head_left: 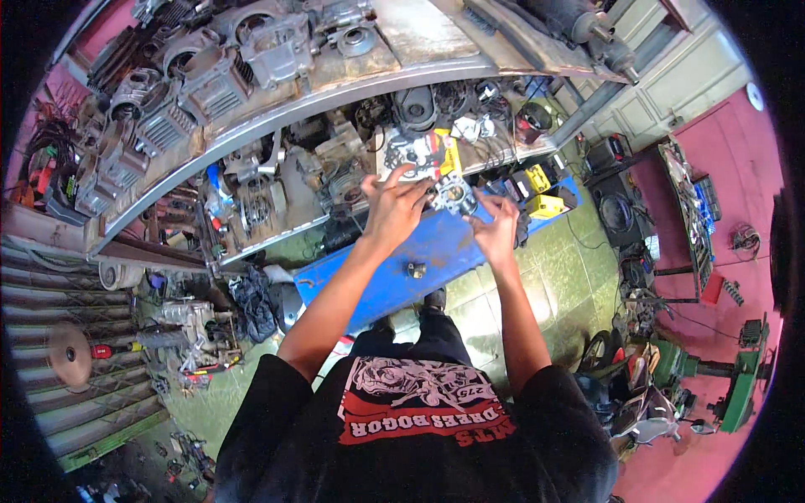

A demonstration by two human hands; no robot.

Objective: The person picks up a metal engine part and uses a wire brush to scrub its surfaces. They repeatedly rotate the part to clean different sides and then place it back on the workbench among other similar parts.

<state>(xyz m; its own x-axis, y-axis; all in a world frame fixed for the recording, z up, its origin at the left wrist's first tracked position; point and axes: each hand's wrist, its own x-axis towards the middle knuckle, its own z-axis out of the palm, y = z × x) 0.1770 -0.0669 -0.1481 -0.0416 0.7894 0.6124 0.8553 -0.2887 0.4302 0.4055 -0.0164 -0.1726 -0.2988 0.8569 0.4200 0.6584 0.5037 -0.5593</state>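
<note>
I see the metal part (pixel 454 194) between my loosely spread left hand (pixel 392 210) and half-curled right hand (pixel 496 228), grip unclear, by the blue bench (pixel 369 281); probably stiff, heavyish: hold its outer sides.

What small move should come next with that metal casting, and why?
I'd probably draw the round-bored metal casting nearer, over the blue bench: it appears between the left hand and right hand by the bench's far edge, where a slip might drop it.
</note>
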